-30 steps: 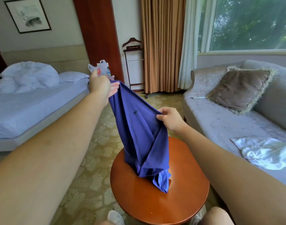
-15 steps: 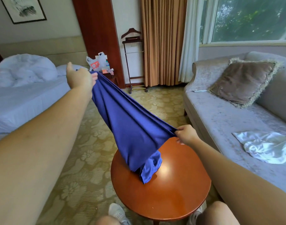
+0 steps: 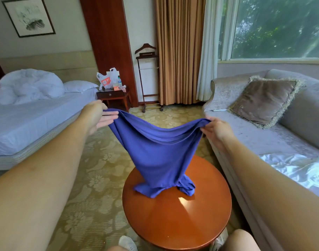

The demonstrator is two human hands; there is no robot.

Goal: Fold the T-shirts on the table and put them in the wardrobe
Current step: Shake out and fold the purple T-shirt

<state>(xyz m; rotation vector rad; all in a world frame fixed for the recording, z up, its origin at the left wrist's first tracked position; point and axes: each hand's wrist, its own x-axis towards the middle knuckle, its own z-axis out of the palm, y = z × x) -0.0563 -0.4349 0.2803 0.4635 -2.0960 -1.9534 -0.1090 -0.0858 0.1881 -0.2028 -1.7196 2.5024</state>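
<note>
T-shirt (image 3: 158, 156): plain violet-blue. Table (image 3: 182, 223): glossy red-brown wood. Carpet (image 3: 93, 187): dull gold, pale flower pattern. Bed (image 3: 28, 120): white, bluish cast. Sofa (image 3: 263, 138): grey-lilac, faint mottling. Cushion (image 3: 263, 100): brown, pale fringe. Curtain (image 3: 178, 51): tan. Sheer (image 3: 208, 51) beside it: white. Cloth (image 3: 300, 169) on sofa: shiny white. Bag (image 3: 106, 81): white, orange print.

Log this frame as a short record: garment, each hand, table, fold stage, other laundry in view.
garment: blue T-shirt, held up and spread wide
left hand: pinches one end of the shirt's upper edge
right hand: pinches the other end of that edge
table: round, wooden; the shirt's lower end lies bunched on it
fold stage: not yet folded
other laundry: white cloth crumpled on the sofa; cannot tell whether it is a T-shirt
</note>
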